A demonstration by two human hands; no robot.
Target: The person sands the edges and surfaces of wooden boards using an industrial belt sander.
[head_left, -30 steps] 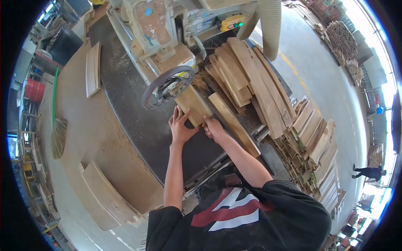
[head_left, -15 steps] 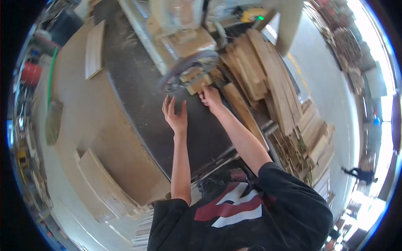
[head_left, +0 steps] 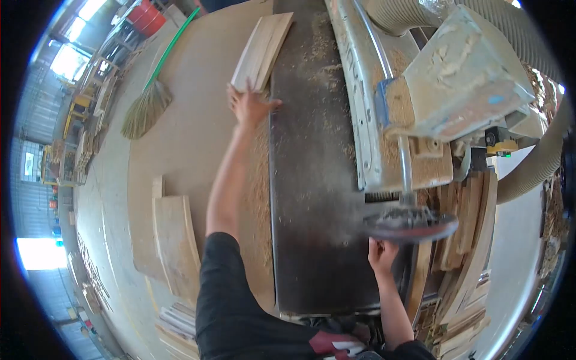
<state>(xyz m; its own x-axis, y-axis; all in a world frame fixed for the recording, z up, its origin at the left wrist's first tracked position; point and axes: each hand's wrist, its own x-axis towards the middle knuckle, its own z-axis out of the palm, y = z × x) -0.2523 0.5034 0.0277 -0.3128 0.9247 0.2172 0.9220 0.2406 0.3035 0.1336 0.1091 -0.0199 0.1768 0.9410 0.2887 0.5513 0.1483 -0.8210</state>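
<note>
Left hand [head_left: 249, 105] resting spread open against pale wooden planks [head_left: 262, 48], gripping nothing. Right hand [head_left: 381, 253] curling at dark round metal handwheel [head_left: 411, 225], grip unclear. Best: seating palm flat before dragging.

Single view, from a fisheye camera worn on the person's head, looking steeply down and forward over the dark machine table [head_left: 312, 180] at close range. Both arms enter from the bottom edge: the left hand [head_left: 248, 103] reaches high in the frame and the right hand [head_left: 381, 254] sits low at the right. The workshop floor curves around the circular border.
</note>
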